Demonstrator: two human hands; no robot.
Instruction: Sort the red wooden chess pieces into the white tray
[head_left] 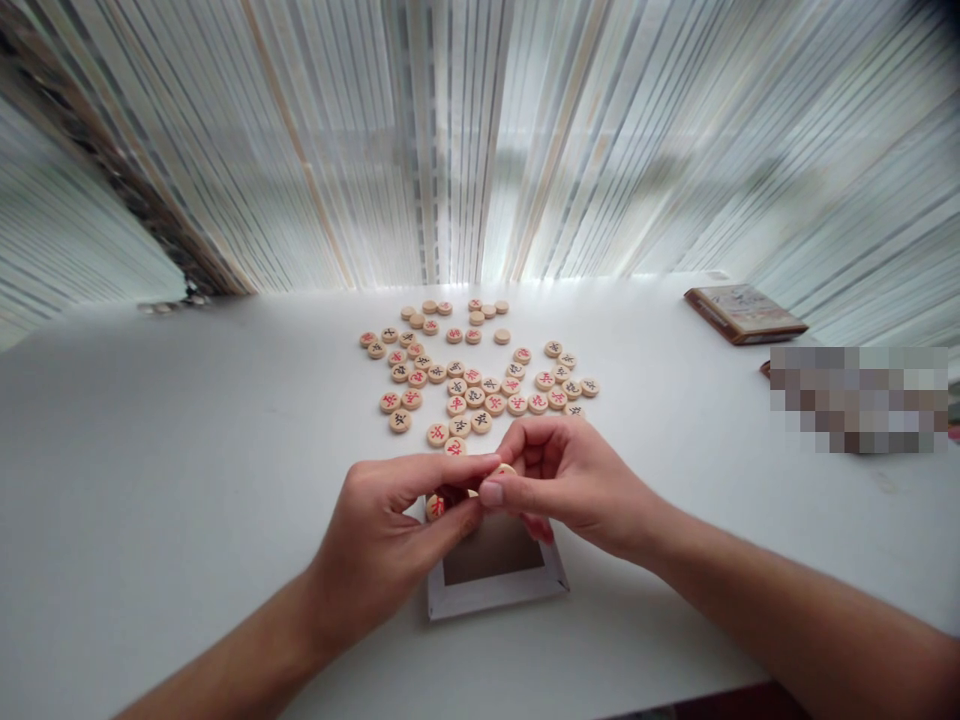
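My right hand (574,475) pinches a round wooden Chinese chess piece (506,470) between thumb and curled fingers. Close against it, my left hand (397,510) is curved with thumb and index finger drawn together, the index tip reaching that piece. The pale edge of another piece (472,493) shows at the left thumb; most of it is hidden. Below both hands lies a shallow white-rimmed box (499,597) with a brown bottom. A red-marked piece (436,507) shows at its far left, partly covered by my left hand.
Many loose Chinese chess pieces (474,397), marked red or black, some blank side up, spread over the white table (225,450) beyond the box. A brown-edged flat box (750,312) lies at the back right, near a blurred-out item (855,400). Striped curtains (465,140) hang behind.
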